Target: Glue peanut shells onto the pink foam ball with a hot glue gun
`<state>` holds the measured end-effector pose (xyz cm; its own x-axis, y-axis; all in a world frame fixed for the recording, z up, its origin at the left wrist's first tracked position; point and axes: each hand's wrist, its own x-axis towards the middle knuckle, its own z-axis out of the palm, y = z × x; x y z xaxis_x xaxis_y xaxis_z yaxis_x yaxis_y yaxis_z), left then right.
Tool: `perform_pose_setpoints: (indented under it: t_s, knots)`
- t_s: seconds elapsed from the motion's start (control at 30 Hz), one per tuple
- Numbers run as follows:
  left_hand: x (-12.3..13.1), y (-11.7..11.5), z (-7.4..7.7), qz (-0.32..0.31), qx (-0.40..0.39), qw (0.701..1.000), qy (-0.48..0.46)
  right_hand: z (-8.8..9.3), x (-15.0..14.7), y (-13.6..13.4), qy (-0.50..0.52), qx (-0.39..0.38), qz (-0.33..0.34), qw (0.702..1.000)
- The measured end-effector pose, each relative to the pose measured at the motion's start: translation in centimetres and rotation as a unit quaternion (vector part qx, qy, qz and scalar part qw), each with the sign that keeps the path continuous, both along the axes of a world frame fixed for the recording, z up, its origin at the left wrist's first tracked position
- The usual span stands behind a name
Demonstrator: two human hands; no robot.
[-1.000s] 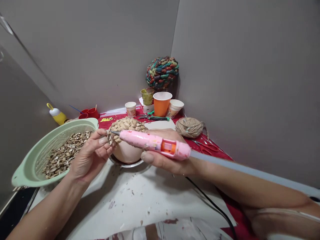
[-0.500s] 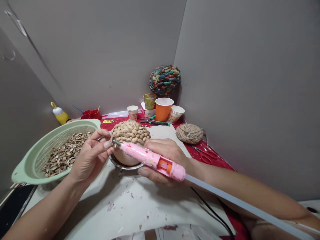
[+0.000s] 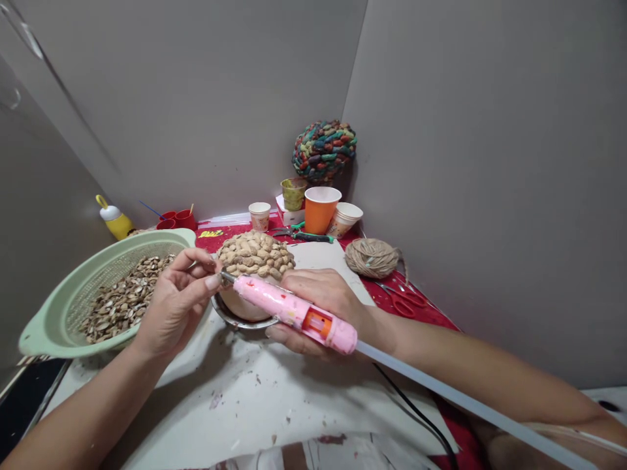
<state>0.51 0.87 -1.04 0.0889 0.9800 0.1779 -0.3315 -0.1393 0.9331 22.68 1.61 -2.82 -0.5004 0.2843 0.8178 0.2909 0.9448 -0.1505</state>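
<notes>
Room to pass lower centre, above board. Colander blocks left; cord crosses lower right. Glue gun bars centre, its stick slanting to lower right; twine beyond.

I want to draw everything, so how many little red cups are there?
3. They're bunched just beyond the green strainer: a front cup, a back cup behind it, and the rightmost cup beside them. More could be hidden.
</notes>
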Motion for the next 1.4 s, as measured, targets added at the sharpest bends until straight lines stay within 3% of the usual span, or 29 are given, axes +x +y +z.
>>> perform_pose_setpoints:
  t_s: [0.53, 1.4]
  knots:
    - [0.15, -0.06, -0.04, 0.028, 0.017, 0.999, 0.009, -0.24, -0.28, 0.16, 0.021, 0.02, -0.022, 0.999]
    - [-0.42, 0.4, -0.15, 0.012, 0.043, 0.999, -0.007, -0.45, -0.22, 0.36, 0.02, 0.022, -0.037, 0.999]
